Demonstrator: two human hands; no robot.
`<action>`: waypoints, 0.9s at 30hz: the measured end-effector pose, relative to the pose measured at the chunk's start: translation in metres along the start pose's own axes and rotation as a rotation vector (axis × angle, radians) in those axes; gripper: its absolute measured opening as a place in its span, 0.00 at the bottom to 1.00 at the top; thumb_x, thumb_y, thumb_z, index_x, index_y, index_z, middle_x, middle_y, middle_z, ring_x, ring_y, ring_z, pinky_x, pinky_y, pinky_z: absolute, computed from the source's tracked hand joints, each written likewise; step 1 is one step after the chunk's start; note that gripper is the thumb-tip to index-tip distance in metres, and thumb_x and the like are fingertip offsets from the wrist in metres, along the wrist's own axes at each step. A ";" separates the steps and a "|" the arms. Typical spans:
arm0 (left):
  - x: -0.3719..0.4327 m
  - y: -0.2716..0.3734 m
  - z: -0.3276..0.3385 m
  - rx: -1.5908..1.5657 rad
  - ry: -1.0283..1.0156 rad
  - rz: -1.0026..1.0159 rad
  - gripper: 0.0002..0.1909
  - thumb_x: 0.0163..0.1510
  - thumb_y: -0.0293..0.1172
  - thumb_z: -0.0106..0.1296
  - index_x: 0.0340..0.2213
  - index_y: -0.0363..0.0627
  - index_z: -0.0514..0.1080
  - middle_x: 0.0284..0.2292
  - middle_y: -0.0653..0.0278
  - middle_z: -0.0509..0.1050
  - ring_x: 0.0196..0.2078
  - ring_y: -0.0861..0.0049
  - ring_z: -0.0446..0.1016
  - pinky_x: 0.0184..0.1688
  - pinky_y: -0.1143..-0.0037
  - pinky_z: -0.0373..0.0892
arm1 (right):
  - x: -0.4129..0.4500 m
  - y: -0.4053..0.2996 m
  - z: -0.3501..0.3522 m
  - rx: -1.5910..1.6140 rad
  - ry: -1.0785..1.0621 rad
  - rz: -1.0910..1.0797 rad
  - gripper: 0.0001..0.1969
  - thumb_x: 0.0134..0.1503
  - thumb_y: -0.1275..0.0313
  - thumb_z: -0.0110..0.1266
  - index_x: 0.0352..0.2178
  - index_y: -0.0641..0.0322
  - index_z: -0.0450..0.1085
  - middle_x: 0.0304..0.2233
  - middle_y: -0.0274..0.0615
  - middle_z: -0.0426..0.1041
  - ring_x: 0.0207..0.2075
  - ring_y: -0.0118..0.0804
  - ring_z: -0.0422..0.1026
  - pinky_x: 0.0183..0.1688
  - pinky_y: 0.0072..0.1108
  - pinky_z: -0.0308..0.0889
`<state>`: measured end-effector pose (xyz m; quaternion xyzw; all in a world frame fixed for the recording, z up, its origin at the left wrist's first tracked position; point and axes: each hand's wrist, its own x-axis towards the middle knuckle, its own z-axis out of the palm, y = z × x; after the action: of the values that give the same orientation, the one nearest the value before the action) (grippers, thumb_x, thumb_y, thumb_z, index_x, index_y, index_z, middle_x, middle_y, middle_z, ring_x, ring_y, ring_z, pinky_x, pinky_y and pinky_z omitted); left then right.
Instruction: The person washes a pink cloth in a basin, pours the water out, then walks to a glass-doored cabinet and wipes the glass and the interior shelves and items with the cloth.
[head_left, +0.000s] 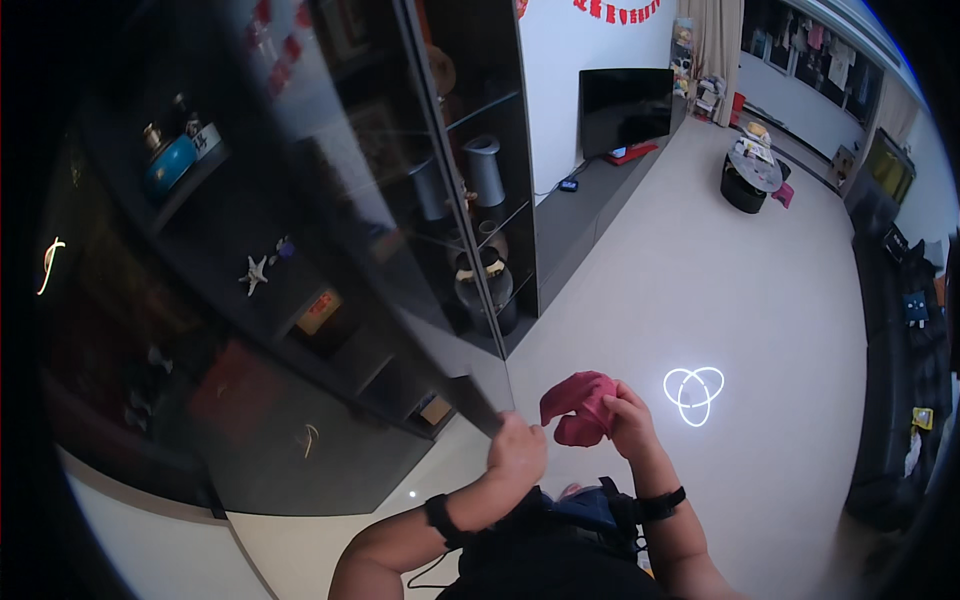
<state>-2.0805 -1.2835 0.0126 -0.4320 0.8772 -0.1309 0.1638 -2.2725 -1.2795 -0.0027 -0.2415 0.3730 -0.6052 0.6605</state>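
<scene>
My left hand (519, 452) is closed around the edge of a dark-framed glass cabinet door (474, 397), which stands swung out from the display cabinet. In my right hand (632, 420) hangs a crumpled dark-pink cloth (589, 409), pinched between thumb and fingers. The cloth is in the air just right of the door edge, apart from it. Behind the door are shelves with a starfish (255, 275), a blue bottle (169, 165) and an orange-brown box (319, 311). Both wrists wear black straps.
Glass shelves to the right of the door hold a grey cylindrical vase (484, 171) and a dark jar (484, 285). Beyond, a television (626, 111) stands on a low grey console (574, 217). A black sofa (889, 397) lines the right, and a round table (754, 169) stands far off.
</scene>
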 end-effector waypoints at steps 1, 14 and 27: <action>0.012 0.011 -0.005 0.019 0.059 0.025 0.12 0.48 0.32 0.40 0.28 0.44 0.73 0.26 0.63 0.73 0.36 0.64 0.69 0.44 0.65 0.53 | -0.002 -0.008 -0.011 -0.001 0.000 -0.011 0.11 0.51 0.71 0.48 0.37 0.62 0.65 0.29 0.34 0.68 0.28 0.24 0.66 0.25 0.14 0.60; 0.201 0.097 -0.035 0.164 0.502 0.489 0.12 0.45 0.34 0.43 0.19 0.48 0.76 0.21 0.63 0.73 0.26 0.69 0.70 0.41 0.63 0.55 | -0.071 -0.099 -0.131 -0.065 0.266 -0.351 0.14 0.49 0.73 0.48 0.37 0.68 0.63 0.35 0.42 0.69 0.37 0.31 0.68 0.40 0.20 0.64; 0.335 0.115 -0.071 0.598 0.416 0.564 0.15 0.53 0.35 0.41 0.36 0.47 0.76 0.33 0.65 0.76 0.38 0.64 0.70 0.46 0.54 0.51 | -0.089 -0.117 -0.146 -0.123 0.511 -0.435 0.09 0.49 0.74 0.48 0.33 0.67 0.63 0.31 0.41 0.69 0.31 0.29 0.68 0.33 0.18 0.64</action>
<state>-2.3832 -1.4778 -0.0238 -0.0747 0.8985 -0.4123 0.1310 -2.4589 -1.1909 0.0167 -0.1954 0.5021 -0.7493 0.3852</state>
